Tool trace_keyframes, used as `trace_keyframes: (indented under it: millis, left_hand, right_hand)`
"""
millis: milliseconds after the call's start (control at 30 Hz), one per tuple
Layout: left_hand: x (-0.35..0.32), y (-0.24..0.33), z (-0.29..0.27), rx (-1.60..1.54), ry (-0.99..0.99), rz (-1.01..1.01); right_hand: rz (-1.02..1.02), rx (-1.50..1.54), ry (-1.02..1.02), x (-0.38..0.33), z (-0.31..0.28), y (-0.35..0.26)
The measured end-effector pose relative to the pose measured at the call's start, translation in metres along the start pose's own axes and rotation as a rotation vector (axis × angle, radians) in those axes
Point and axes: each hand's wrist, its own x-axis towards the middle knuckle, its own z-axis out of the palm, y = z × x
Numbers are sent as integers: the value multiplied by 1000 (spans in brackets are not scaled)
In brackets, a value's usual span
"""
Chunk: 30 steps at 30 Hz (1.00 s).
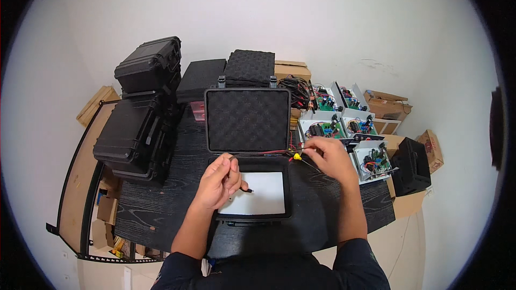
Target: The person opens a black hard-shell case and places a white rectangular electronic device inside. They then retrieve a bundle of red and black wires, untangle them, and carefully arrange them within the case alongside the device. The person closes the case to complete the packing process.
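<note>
Above an open black hard case (287,193), a thin cable (271,152) with a red stretch is held across between my hands. My left hand (217,180) pinches its left end between thumb and fingers. A short black plug (248,190) sticks out below that hand, over the white panel (263,198) in the case's base. My right hand (330,158) is closed on the cable's right part, fingertips together. Just left of my right fingertips is a small yellow piece (297,156), with dark leads around it. The raised lid (247,121) is lined with black egg-crate foam.
Closed black cases (131,134) are stacked at the left. Foam sheets (250,67) lie behind the lid, beside a bundle of black cables (295,91). Several open circuit-board units (371,158) stand at the right, next to a black box (411,166) and cardboard boxes (387,107).
</note>
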Motion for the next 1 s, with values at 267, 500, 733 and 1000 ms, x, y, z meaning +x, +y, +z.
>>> trace_keyframes:
  millis: [267, 500, 733, 1000]
  left_hand:
    - [4, 11, -8, -82, 83, 133]
    - [16, 26, -13, -72, 152, 201]
    - [19, 35, -24, -161, 305, 313]
    - [13, 38, -26, -18, 188, 297]
  right_hand:
    - [110, 194, -132, -34, -2, 62]
    - [381, 802, -230, -45, 14, 69]
    - [494, 749, -58, -57, 22, 95]
    - [270, 519, 61, -44, 84, 83]
